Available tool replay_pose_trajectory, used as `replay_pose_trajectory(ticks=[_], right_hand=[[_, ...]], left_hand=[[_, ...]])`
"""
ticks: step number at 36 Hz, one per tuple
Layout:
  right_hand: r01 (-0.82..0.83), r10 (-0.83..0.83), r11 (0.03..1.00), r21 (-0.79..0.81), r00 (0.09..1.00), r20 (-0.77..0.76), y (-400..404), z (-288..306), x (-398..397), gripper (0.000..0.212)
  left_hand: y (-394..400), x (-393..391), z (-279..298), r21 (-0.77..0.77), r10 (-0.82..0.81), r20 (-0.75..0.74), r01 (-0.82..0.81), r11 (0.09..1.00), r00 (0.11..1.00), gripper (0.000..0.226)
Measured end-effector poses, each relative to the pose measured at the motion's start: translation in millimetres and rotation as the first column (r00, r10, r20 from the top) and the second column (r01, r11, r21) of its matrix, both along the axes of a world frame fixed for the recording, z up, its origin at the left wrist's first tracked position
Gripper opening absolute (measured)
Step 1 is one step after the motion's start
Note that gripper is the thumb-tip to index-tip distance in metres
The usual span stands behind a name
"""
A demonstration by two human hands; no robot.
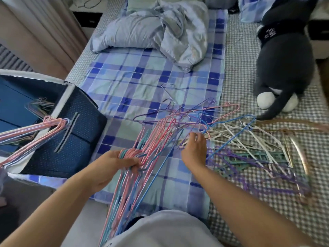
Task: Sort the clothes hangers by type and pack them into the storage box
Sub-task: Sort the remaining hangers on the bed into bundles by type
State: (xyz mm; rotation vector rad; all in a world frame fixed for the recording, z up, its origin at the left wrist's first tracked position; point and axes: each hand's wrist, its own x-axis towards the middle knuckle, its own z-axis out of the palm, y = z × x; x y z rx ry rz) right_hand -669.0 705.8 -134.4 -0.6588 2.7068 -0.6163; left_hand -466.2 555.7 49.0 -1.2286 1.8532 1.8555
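Left hand (124, 157) is gripping the wire hanger bundle (142, 148); right hand (194, 148), fingers curling, is picking from the loose pile (231, 139) just beyond. Lifting one hook at a time should avoid tangles.

Storage box (53, 139) cut off at left edge.

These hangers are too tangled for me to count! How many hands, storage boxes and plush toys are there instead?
Hands: 2, left gripping a hanger bundle, right at the loose pile
Storage box: 1
Plush toy: 1
Total: 4
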Motion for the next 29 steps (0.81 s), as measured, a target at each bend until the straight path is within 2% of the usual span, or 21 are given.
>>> replay_pose_trajectory(ticks=[2, 5, 10, 12, 14, 16, 20, 22, 25, 27, 29], right_hand=[[0.224, -0.24, 0.971, 0.089, 0.931, 0.276, 15, -16, -3, 0.044], [0.291, -0.375, 0.927, 0.238, 0.756, 0.536, 40, -50, -15, 0.046], [0.408, -0.425, 0.888, 0.213, 0.55, 0.719, 53, -79, -25, 0.051], [0.5, -0.441, 0.841, 0.209, 0.407, 0.8, 49, -80, -25, 0.049], [0.565, -0.443, 0.792, 0.23, 0.273, 0.854, 47, -83, -26, 0.04], [0.601, -0.464, 0.753, 0.269, 0.194, 0.865, 44, -88, -27, 0.027], [0.661, -0.49, 0.698, 0.276, 0.159, 0.857, 41, -93, -26, 0.019], [0.728, -0.561, 0.635, 0.257, 0.207, 0.802, 40, -92, -24, 0.018], [0.846, -0.733, 0.502, 0.18, 0.306, 0.607, 47, -87, -24, 0.033], [0.905, -0.784, 0.398, 0.147, 0.253, 0.566, 53, -80, -25, 0.032], [0.924, -0.81, 0.356, 0.141, 0.23, 0.539, 62, -73, -27, 0.026]], left_hand=[[0, 4, -5, -0.02, 0.056, 0.021, -0.055, 0.998, 0.998, 0.024], [-1, 8, -11, -0.041, 0.144, 0.033, -0.143, 0.989, 0.989, 0.026], [-3, 12, -20, -0.062, 0.23, 0.044, -0.227, 0.972, 0.972, 0.024], [-3, 16, -21, -0.072, 0.258, 0.054, -0.253, 0.965, 0.965, 0.024], [-2, 16, -21, -0.072, 0.279, 0.07, -0.274, 0.959, 0.958, 0.023], [-2, 17, -21, -0.079, 0.302, 0.071, -0.296, 0.952, 0.951, 0.022], [-5, 22, -21, -0.062, 0.344, 0.044, -0.341, 0.938, 0.938, 0.02], [-6, 22, -22, -0.036, 0.356, 0.033, -0.355, 0.934, 0.934, 0.02], [-6, 18, -25, -0.011, 0.374, 0.026, -0.374, 0.927, 0.927, 0.025], [-6, 15, -27, 0.004, 0.376, 0.02, -0.376, 0.927, 0.926, 0.027], [-5, 11, -29, 0.018, 0.377, 0.001, -0.377, 0.926, 0.926, 0.027]])
